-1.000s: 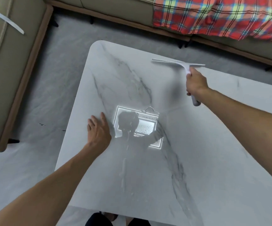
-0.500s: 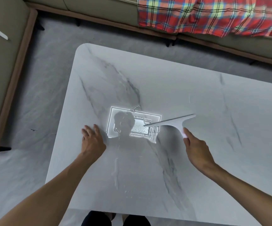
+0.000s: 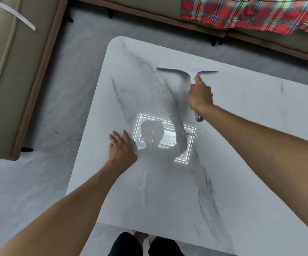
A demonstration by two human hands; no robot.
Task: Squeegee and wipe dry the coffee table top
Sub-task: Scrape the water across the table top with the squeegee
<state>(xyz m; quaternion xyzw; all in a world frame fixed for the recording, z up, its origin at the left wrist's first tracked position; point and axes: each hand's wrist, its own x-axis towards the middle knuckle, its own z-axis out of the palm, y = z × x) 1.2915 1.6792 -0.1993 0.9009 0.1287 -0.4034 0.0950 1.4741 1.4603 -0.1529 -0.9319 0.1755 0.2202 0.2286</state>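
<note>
A white marble coffee table top [image 3: 251,148] with grey veins fills most of the view. My right hand [image 3: 201,94] is shut on the handle of a grey squeegee [image 3: 184,72], whose blade lies across the far middle of the top. The squeegee looks blurred. My left hand [image 3: 121,146] rests flat on the table near its left edge, fingers apart. A thin streak of water [image 3: 144,189] runs toward the near edge. A bright ceiling-light reflection [image 3: 169,139] with droplets sits between my hands.
A beige sofa [image 3: 7,71] with a brown base stands to the left. Another sofa along the back carries a red plaid blanket [image 3: 251,13]. Grey floor [image 3: 20,191] surrounds the table. My legs [image 3: 144,244] show at the near edge.
My right hand carried the squeegee from the far side down to the table's middle half a second ago, and now it is back at the far side. My left hand stayed put.
</note>
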